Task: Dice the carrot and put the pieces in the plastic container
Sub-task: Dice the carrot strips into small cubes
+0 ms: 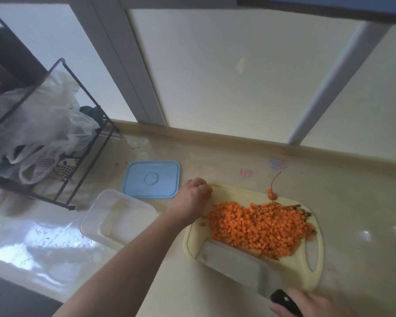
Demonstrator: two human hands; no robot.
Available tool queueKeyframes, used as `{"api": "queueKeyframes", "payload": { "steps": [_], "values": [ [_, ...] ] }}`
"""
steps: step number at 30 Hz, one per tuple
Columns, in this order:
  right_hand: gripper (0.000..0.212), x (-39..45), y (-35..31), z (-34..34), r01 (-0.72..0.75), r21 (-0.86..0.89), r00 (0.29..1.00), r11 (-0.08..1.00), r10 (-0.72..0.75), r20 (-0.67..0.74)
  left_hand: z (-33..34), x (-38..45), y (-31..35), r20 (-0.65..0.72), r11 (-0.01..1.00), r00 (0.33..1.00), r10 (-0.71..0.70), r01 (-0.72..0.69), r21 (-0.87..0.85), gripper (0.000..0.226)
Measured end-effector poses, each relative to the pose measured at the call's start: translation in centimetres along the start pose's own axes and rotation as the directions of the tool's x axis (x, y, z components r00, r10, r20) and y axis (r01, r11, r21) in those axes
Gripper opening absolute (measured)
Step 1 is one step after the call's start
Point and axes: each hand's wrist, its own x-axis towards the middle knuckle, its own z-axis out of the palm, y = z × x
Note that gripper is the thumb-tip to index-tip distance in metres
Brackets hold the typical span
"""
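Table (pixel 352 202) of pale beige stone fills my view, glossy with window glare at the near left and speckled with small dark crumbs beside the plastic container (pixel 119 219). Behind it I see a low beige upstand, then white wall panels split by grey frames. On the far left stands a dark wire rack (pixel 87 143) stuffed with crumpled clear plastic bags (pixel 44 124). A blue lid (pixel 151 179) lies flat just beyond the container, which sits to the left of the cream cutting board (pixel 316 266). On the board I have a broad heap of diced carrot (pixel 261 227), with the carrot tip (pixel 272 195) and its thin root at the far edge. My left hand (pixel 192 197) rests at the board's far left corner, fingers curled under; I cannot tell whether it pinches anything. My right hand (pixel 311 305) grips the black handle of the cleaver (pixel 233 259), whose wide blade lies against the near side of the heap. That hand is cut off by the bottom edge, and the blade is blurred. Faint pink and blue marks on the table beyond the board are too smeared to read.
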Motion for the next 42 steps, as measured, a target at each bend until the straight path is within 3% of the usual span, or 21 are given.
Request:
{"api": "queueKeyframes", "payload": {
  "steps": [2,5,7,9,11,12,13,15,18,22,25,29,33,39,42],
  "values": [
    [0.048,-0.4,1.9,1.5,-0.080,0.092,0.996,0.993,0.075,0.052,0.3,0.3,-0.1,-0.015,1.000,1.000,-0.006,0.006,-0.012,0.022],
    [0.022,-1.4,3.1,3.0,-0.064,0.122,0.998,0.991,0.060,0.036,-0.3,0.2,0.5,-0.083,0.994,0.994,-0.064,0.056,-0.098,0.022],
    [0.037,-1.6,1.5,2.7,-0.198,0.238,0.980,0.951,0.190,0.058,-0.8,-0.8,0.9,-0.178,0.970,0.966,-0.187,0.154,-0.187,0.026],
    [0.032,-1.4,-0.1,2.4,-0.164,0.289,0.981,0.943,0.186,-0.052,-1.4,-3.0,1.5,-0.282,0.931,0.912,-0.299,0.213,-0.296,0.027],
    [0.050,-1.0,-1.7,2.0,-0.177,0.413,0.983,0.893,0.183,0.025,-1.4,-6.1,2.3,-0.345,0.909,0.872,-0.347,0.223,-0.351,0.028],
    [0.061,-1.0,-2.0,2.2,-0.189,0.450,0.982,0.873,0.171,0.079,-1.1,-7.8,2.7,-0.362,0.910,0.868,-0.339,0.205,-0.361,0.028],
    [0.058,-0.9,-2.2,2.5,-0.185,0.451,0.982,0.873,0.142,0.128,-0.6,-9.4,3.0,-0.377,0.911,0.866,-0.327,0.184,-0.368,0.027],
    [0.022,-0.1,-2.8,2.8,-0.162,0.450,0.977,0.878,0.080,0.196,0.9,-12.2,3.2,-0.381,0.906,0.867,-0.321,0.164,-0.389,0.026],
    [0.033,0.6,-3.1,2.8,-0.125,0.457,0.970,0.881,0.012,0.242,2.9,-14.4,3.1,-0.295,0.921,0.924,-0.244,0.125,-0.369,0.028],
    [0.024,0.7,-3.5,2.4,-0.178,0.437,0.962,0.882,0.061,0.268,4.8,-14.1,3.2,-0.263,0.981,0.960,-0.090,0.040,-0.190,0.029],
    [0.056,0.3,-3.2,2.1,-0.201,0.391,0.964,0.898,0.110,0.243,5.6,-13.7,3.6,-0.320,0.986,0.943,-0.086,0.036,-0.161,0.034],
    [0.052,-0.7,-2.8,1.2,-0.243,0.510,0.967,0.825,0.248,0.059,5.8,-11.4,5.4,-0.368,0.983,0.928,-0.054,-0.016,-0.183,0.025],
    [0.089,-1.2,-2.0,0.6,-0.350,0.629,0.918,0.694,0.388,0.083,6.7,-8.0,7.1,-0.361,0.997,0.932,0.017,-0.042,-0.062,0.022],
    [0.091,-1.7,-1.3,0.1,-0.368,0.636,0.904,0.678,0.422,0.073,7.3,-7.0,7.1,-0.371,0.996,0.925,0.077,-0.060,0.059,0.015],
    [0.086,-2.3,-1.2,0.0,-0.352,0.636,0.913,0.686,0.401,0.072,6.9,-7.0,7.1,-0.403,0.996,0.911,0.089,-0.087,0.024,0.012]
  ]
}}
